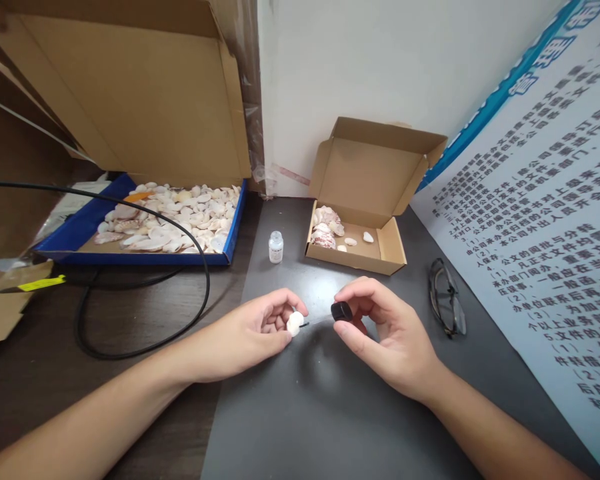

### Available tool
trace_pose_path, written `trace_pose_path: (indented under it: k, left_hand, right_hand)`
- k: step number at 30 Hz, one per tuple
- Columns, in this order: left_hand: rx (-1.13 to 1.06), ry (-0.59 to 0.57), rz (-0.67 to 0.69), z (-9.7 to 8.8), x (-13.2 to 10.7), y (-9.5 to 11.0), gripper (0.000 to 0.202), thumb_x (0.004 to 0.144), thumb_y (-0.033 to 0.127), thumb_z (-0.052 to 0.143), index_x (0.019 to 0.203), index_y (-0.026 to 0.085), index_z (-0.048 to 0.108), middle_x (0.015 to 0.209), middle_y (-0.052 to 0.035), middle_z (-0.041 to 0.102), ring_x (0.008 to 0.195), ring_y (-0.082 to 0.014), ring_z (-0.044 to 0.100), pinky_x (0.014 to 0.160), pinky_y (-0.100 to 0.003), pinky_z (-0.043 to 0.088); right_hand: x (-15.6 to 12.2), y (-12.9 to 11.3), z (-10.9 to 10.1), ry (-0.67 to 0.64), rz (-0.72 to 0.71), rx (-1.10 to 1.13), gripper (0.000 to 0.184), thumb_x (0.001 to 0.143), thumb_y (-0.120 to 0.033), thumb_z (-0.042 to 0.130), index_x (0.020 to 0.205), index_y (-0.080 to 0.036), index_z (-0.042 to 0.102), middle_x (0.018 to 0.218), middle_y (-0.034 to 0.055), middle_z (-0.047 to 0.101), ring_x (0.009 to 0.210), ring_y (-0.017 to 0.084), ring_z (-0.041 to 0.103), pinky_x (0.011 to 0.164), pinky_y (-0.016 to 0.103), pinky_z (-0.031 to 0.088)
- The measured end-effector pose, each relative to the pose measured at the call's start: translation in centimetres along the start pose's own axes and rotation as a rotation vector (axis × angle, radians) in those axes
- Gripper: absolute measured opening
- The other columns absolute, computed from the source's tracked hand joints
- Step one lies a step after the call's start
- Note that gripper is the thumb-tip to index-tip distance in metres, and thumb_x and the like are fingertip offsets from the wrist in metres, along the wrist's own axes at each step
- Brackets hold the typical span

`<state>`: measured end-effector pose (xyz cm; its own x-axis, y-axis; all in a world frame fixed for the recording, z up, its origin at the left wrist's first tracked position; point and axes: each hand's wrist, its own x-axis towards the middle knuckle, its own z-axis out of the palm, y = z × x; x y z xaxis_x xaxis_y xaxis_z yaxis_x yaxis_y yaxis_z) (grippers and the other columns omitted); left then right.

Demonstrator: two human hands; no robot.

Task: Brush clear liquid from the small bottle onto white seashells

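Between the thumb and fingers of my left hand (pixel 263 327) is a small white shell (pixel 295 324). My right hand (pixel 387 333) pinches a black bottle cap (pixel 341 311) with a thin clear stem ending in a dark brush tip (pixel 304 325). The tip is at the shell's right side, seemingly touching it. Beyond my hands stands a small uncapped glass bottle (pixel 276 248) with a printed label, upright on the dark grey mat (pixel 290 413).
At the back left, an open blue-sided box (pixel 195 259) holds many shells. An open cardboard box (pixel 353 259) with several shells stands back right. Glasses (pixel 446 297) lie right, beside a printed poster (pixel 545 220). A black cable (pixel 207 280) loops at left.
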<state>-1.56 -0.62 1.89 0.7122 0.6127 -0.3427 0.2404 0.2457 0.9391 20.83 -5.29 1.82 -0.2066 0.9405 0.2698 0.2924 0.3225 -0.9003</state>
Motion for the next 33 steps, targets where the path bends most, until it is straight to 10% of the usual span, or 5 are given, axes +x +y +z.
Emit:
trace_pose_path:
  k: [33]
  left_hand:
    - [-0.015,-0.028,0.038,-0.14,0.05,-0.12,0.021,0.09,0.024,0.057,0.109,0.016,0.05,0.089,0.0014,0.049,0.082,-0.0138,0.043,0.074,-0.026,0.034]
  right_hand:
    - [0.22,0.1,-0.02,-0.026,0.025,0.008,0.021,0.083,-0.013,0.065,0.097,-0.025,0.055,0.08,-0.0033,0.056,0.066,0.013,0.055,0.058,0.026,0.045]
